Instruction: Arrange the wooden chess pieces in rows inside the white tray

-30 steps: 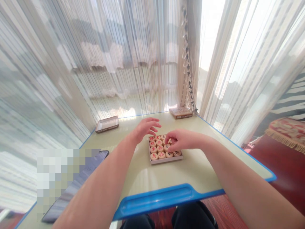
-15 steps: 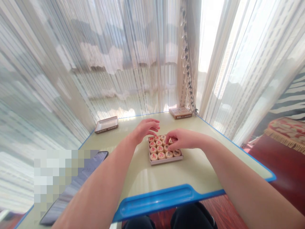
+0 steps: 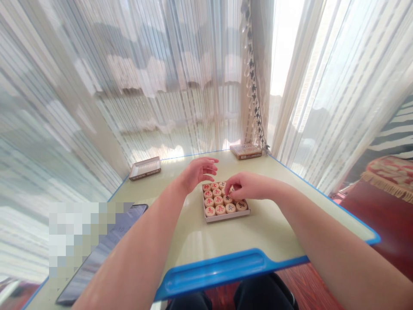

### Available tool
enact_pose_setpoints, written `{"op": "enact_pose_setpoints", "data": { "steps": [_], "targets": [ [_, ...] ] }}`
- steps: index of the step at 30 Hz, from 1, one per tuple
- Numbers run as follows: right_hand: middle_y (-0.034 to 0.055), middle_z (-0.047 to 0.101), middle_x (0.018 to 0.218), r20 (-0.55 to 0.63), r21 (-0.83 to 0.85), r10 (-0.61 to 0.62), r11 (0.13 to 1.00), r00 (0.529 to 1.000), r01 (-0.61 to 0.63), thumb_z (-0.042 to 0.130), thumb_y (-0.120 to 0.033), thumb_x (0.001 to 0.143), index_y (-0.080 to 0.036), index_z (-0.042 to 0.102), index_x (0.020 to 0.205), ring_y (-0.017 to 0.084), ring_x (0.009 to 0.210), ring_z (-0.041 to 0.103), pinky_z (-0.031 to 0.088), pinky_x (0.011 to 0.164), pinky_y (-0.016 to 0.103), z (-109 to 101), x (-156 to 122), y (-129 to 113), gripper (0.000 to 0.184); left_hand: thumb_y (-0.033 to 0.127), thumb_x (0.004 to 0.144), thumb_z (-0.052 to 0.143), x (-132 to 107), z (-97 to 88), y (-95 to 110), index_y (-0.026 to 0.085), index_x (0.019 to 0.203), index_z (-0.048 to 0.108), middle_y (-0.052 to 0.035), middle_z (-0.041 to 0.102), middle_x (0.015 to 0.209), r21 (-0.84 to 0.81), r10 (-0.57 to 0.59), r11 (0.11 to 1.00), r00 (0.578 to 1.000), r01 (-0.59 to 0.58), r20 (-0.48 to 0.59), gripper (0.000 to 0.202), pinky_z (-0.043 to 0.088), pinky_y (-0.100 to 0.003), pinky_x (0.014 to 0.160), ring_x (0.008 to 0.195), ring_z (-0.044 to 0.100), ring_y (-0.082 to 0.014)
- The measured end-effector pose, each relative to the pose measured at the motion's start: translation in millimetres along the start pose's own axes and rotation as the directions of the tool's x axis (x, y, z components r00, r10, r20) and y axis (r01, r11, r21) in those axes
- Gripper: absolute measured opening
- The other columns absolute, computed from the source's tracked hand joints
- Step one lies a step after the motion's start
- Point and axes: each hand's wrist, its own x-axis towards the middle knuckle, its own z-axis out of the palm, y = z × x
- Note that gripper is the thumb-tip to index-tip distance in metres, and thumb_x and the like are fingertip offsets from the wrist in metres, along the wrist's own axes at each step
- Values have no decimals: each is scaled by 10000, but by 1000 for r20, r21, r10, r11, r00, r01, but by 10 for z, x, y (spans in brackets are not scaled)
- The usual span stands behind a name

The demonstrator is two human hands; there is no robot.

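A shallow box [image 3: 227, 216] on the table is filled with rows of round wooden Chinese chess pieces [image 3: 220, 210]. The characters on the left columns are red, while those on the right are black. Over the box's right half, my right hand [image 3: 247, 186] bends its fingers down onto a Chinese chess piece [image 3: 228, 199] with a black character. It hides several pieces behind it, and its thumb is mostly out of sight. My left hand [image 3: 200, 172] hovers just off the box's back left corner, fingers apart and holding nothing.
A box lid [image 3: 145, 168] lies at the table's back left, and a closed printed box [image 3: 246, 151] at the back right. Left of my left arm is a dark tablet [image 3: 106, 254], partly pixelated. A blue tray edge [image 3: 214, 273] runs along the front.
The fingers of my right hand have shifted slightly over the black pieces, uncovering more of the front row. My left hand has risen a little from the box.
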Motion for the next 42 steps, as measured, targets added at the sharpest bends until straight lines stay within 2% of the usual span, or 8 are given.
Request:
{"op": "enact_pose_setpoints", "data": {
  "steps": [9, 18, 21, 26, 32, 36, 39, 42],
  "targets": [
    [-18, 559, 625, 45, 50, -17, 999, 999, 15, 634, -387, 639, -249, 691, 884, 119, 560, 473, 334, 511, 232, -29, 3, 60, 287, 247, 649, 601, 9, 26, -13, 139, 911, 622, -54, 594, 765, 16, -52, 999, 998, 52, 23, 284, 466, -254, 585, 695, 572, -143],
    [-30, 518, 596, 20, 53, -26, 998, 999, 25, 617, -347, 649, -241, 693, 851, 103, 539, 441, 317, 494, 228, -36, -18, 17, 240, 248, 654, 602, -3, 43, -2, 138, 913, 624, -54, 587, 775, 33, -35, 999, 998, 34, 44, 283, 457, -251, 579, 701, 564, -142],
    [-38, 489, 568, 33, 82, -41, 996, 999, 38, 605, -350, 658, -235, 699, 842, 94, 518, 410, 301, 486, 230, -35, -31, -6, 236, 264, 637, 629, 9, 45, -21, 152, 874, 635, -41, 580, 728, 169, -8, 986, 1000, 10, -13, 262, 408, -224, 524, 627, 525, -114],
    [-33, 520, 576, 162, 111, -46, 993, 986, 28, 650, -360, 617, -233, 711, 851, 99, 529, 438, 310, 492, 228, -41, -60, -59, 273, 358, 652, 620, 71, 10, -74, 166, 779, 635, 1, 524, 615, 343, 103, 939, 973, -27, -208, 231, 300, -213, 451, 465, 360, -57],
    [-38, 511, 558, 167, 74, -41, 997, 985, 29, 669, -372, 599, -227, 715, 824, 93, 520, 424, 303, 485, 225, -51, -66, -72, 272, 393, 657, 602, 90, -31, -88, 173, 758, 635, -4, 544, 627, 416, 143, 909, 960, -31, -241, 244, 314, -227, 482, 500, 386, -78],
    [-43, 483, 541, 139, 56, -34, 998, 990, 26, 657, -374, 609, -234, 712, 808, 90, 511, 406, 296, 472, 223, -46, -61, -64, 249, 366, 677, 573, 49, 6, -72, 173, 757, 637, -10, 570, 644, 544, 208, 837, 954, -60, -215, 219, 353, -239, 535, 561, 458, -106],
    [-42, 495, 553, 148, 74, -32, 997, 988, 21, 631, -337, 631, -234, 709, 810, 89, 511, 409, 300, 474, 223, -43, -62, -52, 221, 329, 673, 561, 20, 39, -74, 178, 727, 638, -4, 567, 619, 708, 235, 703, 962, -71, -137, 179, 355, -244, 540, 572, 481, -124],
    [-37, 511, 559, 137, 95, -30, 995, 990, 17, 614, -316, 640, -225, 706, 791, 91, 520, 418, 307, 480, 221, -37, -58, -40, 199, 306, 639, 588, 14, 51, -94, 189, 813, 644, 9, 551, 584, 828, 228, 555, 972, -81, -57, 217, 335, -244, 515, 528, 469, -126]
  ]
}}
